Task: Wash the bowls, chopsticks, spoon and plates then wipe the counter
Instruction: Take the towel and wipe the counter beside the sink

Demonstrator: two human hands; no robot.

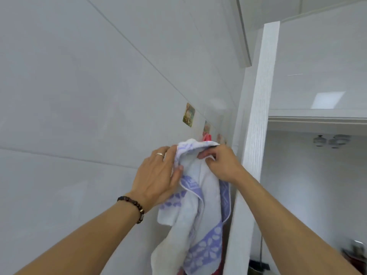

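A white towel (198,205) with purple flower borders hangs against the tiled wall, its top edge up at a row of adhesive wall hooks. My left hand (158,175) holds the towel's left upper fold, thumb in front and fingers behind it. My right hand (220,163) pinches the towel's top right edge with curled fingers. Both arms reach up and forward. No bowls, chopsticks, spoon, plates or counter are in view.
A picture-faced hook (188,115) sticks to the grey tile wall (79,96), with a red hook (207,136) just above the towel. A white door frame (258,116) stands right of the towel. Beyond it lies another room with a white shelf (317,116).
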